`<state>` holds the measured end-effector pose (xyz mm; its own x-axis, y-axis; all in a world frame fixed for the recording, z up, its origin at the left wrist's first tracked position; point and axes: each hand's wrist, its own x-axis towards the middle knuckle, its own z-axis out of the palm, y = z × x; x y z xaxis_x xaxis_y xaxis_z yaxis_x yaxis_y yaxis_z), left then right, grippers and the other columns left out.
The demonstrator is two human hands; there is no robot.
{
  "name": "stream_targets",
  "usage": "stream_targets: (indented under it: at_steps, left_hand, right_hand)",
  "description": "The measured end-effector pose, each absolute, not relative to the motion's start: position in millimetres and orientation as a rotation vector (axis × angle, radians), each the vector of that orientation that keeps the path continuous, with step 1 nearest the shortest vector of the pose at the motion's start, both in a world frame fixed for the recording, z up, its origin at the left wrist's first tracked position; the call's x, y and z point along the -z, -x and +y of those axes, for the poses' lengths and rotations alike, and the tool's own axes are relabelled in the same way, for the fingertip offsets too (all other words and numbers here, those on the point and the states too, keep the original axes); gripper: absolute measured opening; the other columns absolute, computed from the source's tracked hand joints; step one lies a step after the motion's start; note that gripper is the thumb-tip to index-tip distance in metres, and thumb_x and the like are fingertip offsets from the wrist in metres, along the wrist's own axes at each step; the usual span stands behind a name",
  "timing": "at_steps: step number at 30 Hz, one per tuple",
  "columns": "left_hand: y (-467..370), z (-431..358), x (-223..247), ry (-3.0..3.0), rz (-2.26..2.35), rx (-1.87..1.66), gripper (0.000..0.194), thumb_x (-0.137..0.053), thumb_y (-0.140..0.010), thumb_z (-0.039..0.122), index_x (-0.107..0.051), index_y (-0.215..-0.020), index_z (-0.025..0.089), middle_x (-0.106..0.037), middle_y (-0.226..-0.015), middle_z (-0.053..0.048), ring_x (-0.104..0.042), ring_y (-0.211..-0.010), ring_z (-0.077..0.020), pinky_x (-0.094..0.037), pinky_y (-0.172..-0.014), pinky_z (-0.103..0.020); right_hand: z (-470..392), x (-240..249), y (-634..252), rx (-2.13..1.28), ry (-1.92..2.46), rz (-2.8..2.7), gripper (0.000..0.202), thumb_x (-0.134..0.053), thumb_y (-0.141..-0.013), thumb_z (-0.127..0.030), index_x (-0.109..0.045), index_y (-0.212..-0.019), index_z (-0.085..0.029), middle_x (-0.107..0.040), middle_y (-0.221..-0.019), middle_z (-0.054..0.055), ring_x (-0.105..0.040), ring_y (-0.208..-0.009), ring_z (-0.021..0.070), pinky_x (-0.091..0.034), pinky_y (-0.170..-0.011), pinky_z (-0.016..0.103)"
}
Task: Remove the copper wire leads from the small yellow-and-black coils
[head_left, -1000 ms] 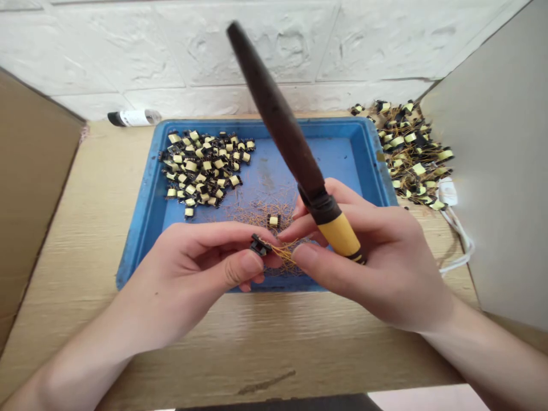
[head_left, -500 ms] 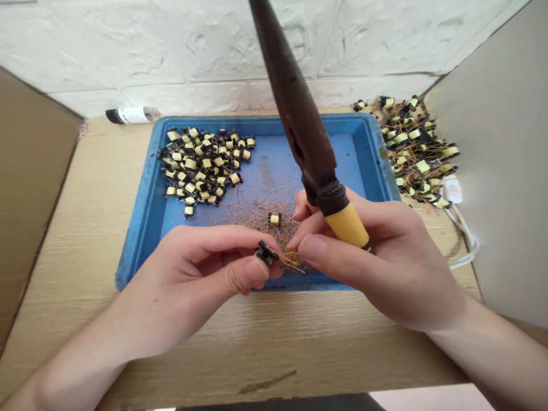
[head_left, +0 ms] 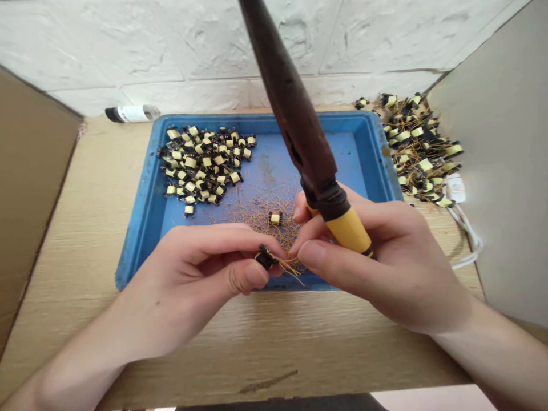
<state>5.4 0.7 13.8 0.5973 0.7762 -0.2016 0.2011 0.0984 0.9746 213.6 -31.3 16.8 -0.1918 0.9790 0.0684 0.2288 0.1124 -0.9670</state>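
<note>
Between the thumb and fingers of my left hand (head_left: pixel 201 274) is a small black transformer bobbin (head_left: pixel 266 258), its thin copper-coloured wires (head_left: pixel 293 268) sticking out to the right. My right hand (head_left: pixel 377 257) is closed around the yellow handle of long-nose pliers (head_left: pixel 306 120), whose dark jaws point up and away. The right thumb and index finger are pinched close to the wire ends; whether they grip a wire is hard to see. Beyond the hands, one yellow-taped transformer (head_left: pixel 275 218) lies on wire clippings (head_left: pixel 252 214) in the blue tray (head_left: pixel 141 188).
A heap of yellow-and-black transformers (head_left: pixel 201 162) fills the tray's left side. Right of the tray lies a pile of transformers with long wires (head_left: pixel 422 148), beside a white cable (head_left: pixel 468 237). A small bottle (head_left: pixel 132 113) lies at the back left. Walls (head_left: pixel 500 142) enclose the table.
The bobbin has turned slightly in my left fingers, and its wires now spread a little lower. My right hand and the pliers have shifted only slightly.
</note>
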Motion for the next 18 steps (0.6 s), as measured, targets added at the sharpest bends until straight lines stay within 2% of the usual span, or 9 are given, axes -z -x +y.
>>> stream_targets:
  at_steps: [6, 9, 15, 18]
  left_hand:
    - [-4.9, -0.2, -11.0, -1.413, 0.888, -0.539, 0.014, -0.075, -0.086, 0.017, -0.081, -0.085, 0.03, -0.071, -0.071, 0.007, -0.059, -0.062, -0.0079, -0.047, -0.057, -0.011]
    - [-3.6, -1.4, -11.2, -1.402, 0.905, -0.537, 0.015, -0.076, -0.085, 0.016, -0.081, -0.083, 0.03, -0.07, -0.069, 0.008, -0.058, -0.061, -0.0072, -0.047, -0.057, -0.01]
    - [-3.2, -1.9, -14.3, -1.396, 0.892, -0.575, 0.019, -0.077, -0.082, 0.011, -0.084, -0.085, 0.029, -0.075, -0.073, 0.007, -0.064, -0.064, -0.0075, -0.051, -0.06, -0.01]
    - [-6.9, -0.8, -14.5, -1.382, 0.899, -0.587, 0.02, -0.079, -0.08, 0.01, -0.084, -0.08, 0.029, -0.077, -0.075, 0.008, -0.067, -0.066, -0.0077, -0.054, -0.064, -0.01]
  right_hand:
    - [-30.9, -16.1, -213.3, -1.15, 1.236, -1.549, 0.02, -0.074, -0.081, -0.012, -0.069, -0.066, -0.024, -0.069, -0.082, -0.004, -0.065, -0.082, 0.0113, -0.058, -0.078, 0.023]
    - [-30.7, -16.1, -213.7, -1.172, 1.232, -1.524, 0.018, -0.075, -0.082, -0.015, -0.071, -0.068, -0.025, -0.069, -0.082, -0.004, -0.066, -0.082, 0.0114, -0.058, -0.076, 0.022]
    - [-29.9, -15.2, -212.3, -1.184, 1.255, -1.504, 0.017, -0.077, -0.081, -0.022, -0.073, -0.065, -0.025, -0.07, -0.077, -0.002, -0.065, -0.082, 0.0154, -0.057, -0.074, 0.028]
    - [-30.1, -14.5, -212.1, -1.212, 1.261, -1.503, 0.015, -0.078, -0.081, -0.024, -0.073, -0.067, -0.024, -0.068, -0.076, -0.001, -0.063, -0.081, 0.0153, -0.055, -0.071, 0.027]
